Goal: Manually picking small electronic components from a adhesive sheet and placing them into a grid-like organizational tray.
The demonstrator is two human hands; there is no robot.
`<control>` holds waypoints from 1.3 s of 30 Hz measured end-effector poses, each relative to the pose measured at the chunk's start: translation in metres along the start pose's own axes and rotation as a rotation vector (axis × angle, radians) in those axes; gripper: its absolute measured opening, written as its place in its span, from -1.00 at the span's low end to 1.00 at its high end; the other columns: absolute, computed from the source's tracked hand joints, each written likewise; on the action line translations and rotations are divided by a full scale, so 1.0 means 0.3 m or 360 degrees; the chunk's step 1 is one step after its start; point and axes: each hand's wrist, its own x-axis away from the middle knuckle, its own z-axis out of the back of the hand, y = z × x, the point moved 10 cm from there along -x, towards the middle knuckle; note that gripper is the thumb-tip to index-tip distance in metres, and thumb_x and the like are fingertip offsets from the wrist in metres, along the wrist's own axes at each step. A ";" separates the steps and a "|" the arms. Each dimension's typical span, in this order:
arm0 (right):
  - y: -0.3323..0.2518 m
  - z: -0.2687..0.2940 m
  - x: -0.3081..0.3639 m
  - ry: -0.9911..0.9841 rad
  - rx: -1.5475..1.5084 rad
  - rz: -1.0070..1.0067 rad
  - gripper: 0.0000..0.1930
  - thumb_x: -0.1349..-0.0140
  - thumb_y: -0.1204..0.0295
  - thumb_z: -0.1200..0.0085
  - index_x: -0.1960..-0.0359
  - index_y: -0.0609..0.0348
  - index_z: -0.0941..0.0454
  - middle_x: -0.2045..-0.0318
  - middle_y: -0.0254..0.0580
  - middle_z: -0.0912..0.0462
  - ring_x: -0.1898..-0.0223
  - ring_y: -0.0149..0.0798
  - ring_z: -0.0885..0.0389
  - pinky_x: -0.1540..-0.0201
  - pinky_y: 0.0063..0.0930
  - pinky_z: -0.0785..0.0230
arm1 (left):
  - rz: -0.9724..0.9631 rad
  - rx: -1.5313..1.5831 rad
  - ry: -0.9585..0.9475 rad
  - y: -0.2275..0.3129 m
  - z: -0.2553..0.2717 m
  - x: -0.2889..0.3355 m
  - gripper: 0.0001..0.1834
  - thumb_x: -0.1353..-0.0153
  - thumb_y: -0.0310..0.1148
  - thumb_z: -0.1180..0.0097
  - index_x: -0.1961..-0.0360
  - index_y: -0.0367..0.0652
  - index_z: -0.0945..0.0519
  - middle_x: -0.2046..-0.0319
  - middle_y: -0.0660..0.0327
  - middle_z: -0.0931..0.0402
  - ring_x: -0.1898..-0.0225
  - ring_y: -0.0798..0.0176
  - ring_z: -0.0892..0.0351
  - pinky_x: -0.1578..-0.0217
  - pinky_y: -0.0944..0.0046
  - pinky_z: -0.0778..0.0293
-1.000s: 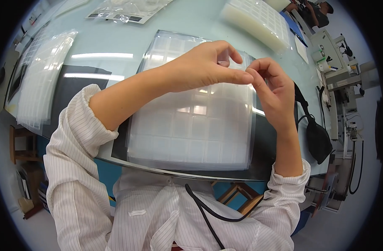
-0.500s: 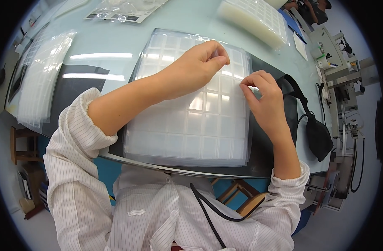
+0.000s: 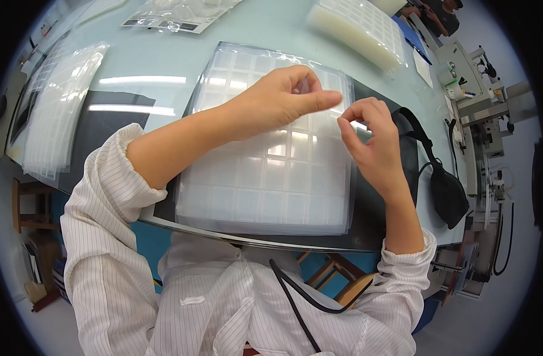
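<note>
A stack of clear plastic sheets (image 3: 265, 202) marked off in a grid of square pockets lies on a dark mat (image 3: 375, 219) before me. Over its upper middle hovers my left hand (image 3: 277, 98), thumb stretched out to the right and apart from the curled fingers; nothing shows in it. My right hand (image 3: 375, 142) is just beyond the stack's right edge, thumb and forefinger tips pinched together. Whatever lies between those tips is too small to make out. The left thumb points toward this pinch, a short gap away.
More gridded plastic sheets (image 3: 64, 113) lie at the left, and a thick pile of them (image 3: 360, 29) at the far right. A clear plastic bag (image 3: 179, 15) lies at the back. A black strapped pouch (image 3: 449, 196) is right of the mat. Another person (image 3: 440, 18) is at the far right.
My left thumb has straightened outward to the right, away from its fingers, and the hand has shifted slightly nearer. My right hand keeps its pinch, almost in place.
</note>
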 end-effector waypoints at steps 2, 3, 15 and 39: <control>-0.013 0.017 -0.013 -0.0024 -0.0411 -0.0112 -0.93 -0.29 0.55 -0.19 0.26 0.28 -0.57 0.26 -0.32 -0.58 0.21 -0.39 -0.51 0.08 -0.54 -0.37 | -0.0129 -0.0101 -0.0023 0.039 -0.022 0.013 -0.48 -0.26 0.12 -0.30 0.24 -0.17 -0.53 0.45 0.35 -0.36 0.39 0.47 -0.30 0.40 0.39 -0.26; -0.007 0.011 -0.015 -0.0048 -0.0823 -0.0237 -0.93 -0.34 0.54 -0.16 0.25 0.30 -0.56 0.26 -0.36 -0.57 0.22 -0.47 -0.49 0.09 -0.60 -0.35 | -0.0253 -0.0202 -0.0055 0.071 -0.041 0.024 -0.38 -0.19 0.18 -0.35 0.25 -0.26 -0.54 0.46 0.30 -0.38 0.39 0.42 -0.34 0.42 0.34 -0.31; -0.053 -0.067 -0.024 0.0002 0.0222 0.0083 -0.90 -0.18 0.56 -0.24 0.27 0.25 -0.65 0.24 -0.16 -0.64 0.10 -0.12 -0.55 0.01 -0.34 -0.41 | -0.0057 0.0338 0.0251 0.020 0.121 0.051 -0.76 -0.51 -0.22 0.00 0.17 -0.19 -0.52 0.51 0.45 -0.21 0.50 0.53 -0.12 0.50 0.47 -0.09; -0.081 -0.036 -0.101 0.0100 -0.0746 -0.0186 -0.87 -0.37 0.50 -0.16 0.19 0.36 -0.59 0.19 -0.35 -0.55 0.17 -0.51 -0.46 0.14 -0.56 -0.33 | -0.0216 -0.0077 -0.0171 0.057 0.032 0.072 -0.64 -0.27 -0.05 -0.35 0.35 -0.11 -0.57 0.53 0.43 -0.35 0.44 0.51 -0.29 0.40 0.43 -0.22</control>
